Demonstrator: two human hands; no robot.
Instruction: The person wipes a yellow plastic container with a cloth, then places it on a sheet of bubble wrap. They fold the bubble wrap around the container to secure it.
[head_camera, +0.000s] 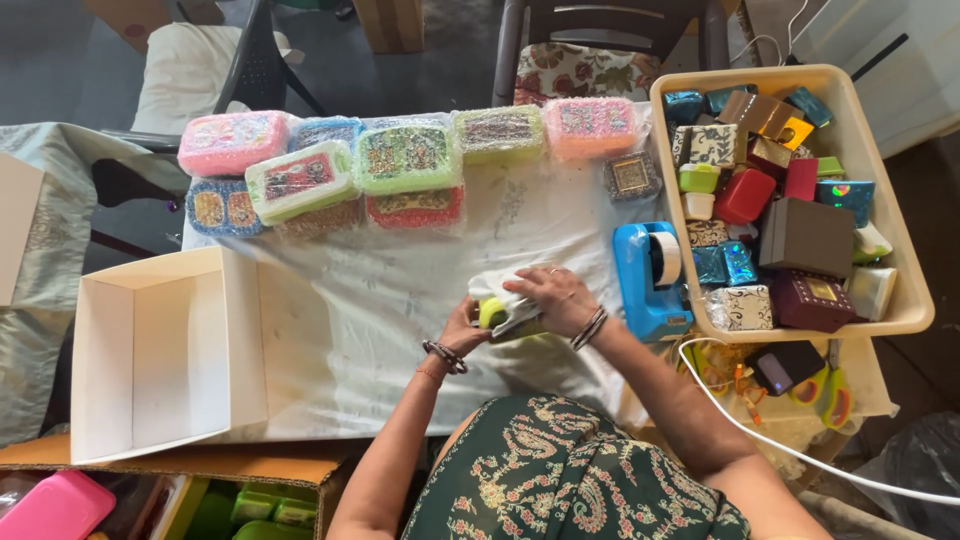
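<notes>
Your right hand (552, 297) lies palm down over a small yellow-green box (493, 313) that sits near the front of the desk (380, 300), just left of the blue tape dispenser (650, 280). The fingers are spread flat and press a clear wrap (500, 285) over the top of the box, so this hand is open rather than gripping. Your left hand (462, 330) comes in from below and to the left, with its fingers curled against the near side of the box; it has hold of the box and the wrap's edge, though the fingertips are hidden under the right hand. Both wrists carry bangles.

The desk is covered with a pale cloth. Along its far edge lie wrapped boxes (400, 160) in pink, green, blue and orange, some touching, some stacked on each other. One small square box (631, 176) lies apart from that row, just above the dispenser.

To the right of the dispenser stands a cream tray (905, 290), full of small gift boxes in red, brown, teal, gold and patterned paper. In front of the tray a white cable (780, 440) runs across the desk's corner, past a dark gadget (783, 366).

At your left, an open white carton (160, 350) lies on the desk, well apart from your hands. Below it a cardboard box (250, 490) holds pink and green cases. A chair (600, 50) stands behind the desk.
</notes>
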